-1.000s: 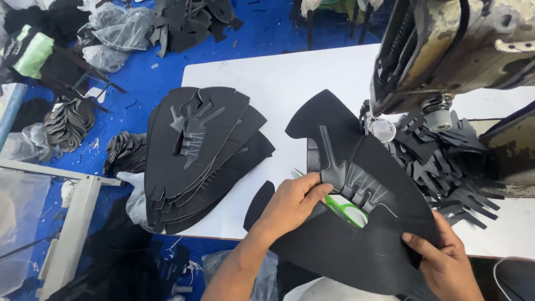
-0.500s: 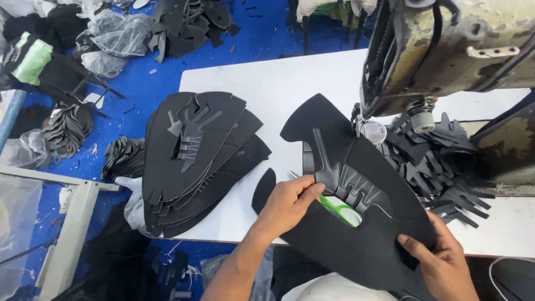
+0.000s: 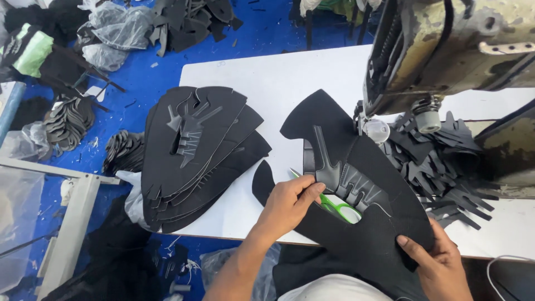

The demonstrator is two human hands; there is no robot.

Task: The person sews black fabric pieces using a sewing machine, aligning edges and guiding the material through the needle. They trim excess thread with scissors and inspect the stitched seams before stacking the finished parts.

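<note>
The black fabric panel [image 3: 356, 167] lies flat on the white worktop [image 3: 278, 83], under both your hands, its top end running up beneath the sewing machine [image 3: 446, 50]. One panel here, with one shiny black patch [image 3: 345, 178] on it, just beyond the fingers [image 3: 304, 192] of your left hand [image 3: 287, 203]. Those fingers are curled down, pressing the cloth and wrapped over green-handled scissors [image 3: 334, 205]; only one blade tip and one green loop peek out past the fingertips, the rest is hidden under your palm. Your right hand [image 3: 437, 262] pinches the panel's near edge, thumb on top, the other fingers tucked under the fabric and out of sight; the frame's lower edge cuts that hand off.

Left of your left fingers sits one stack of black panels [image 3: 195, 150]; how many layers, you can't tell, though several edges fan out. Right of the panel, well past your right fingers, a heap of small black cut pieces [image 3: 440, 161] tangles together, too jumbled to count. The machine's needle area is hard to make out behind a round clear part [image 3: 376, 129]. On the blue floor [image 3: 139, 83], more dark scraps and plastic bags [image 3: 108, 33], cut off at the top.
</note>
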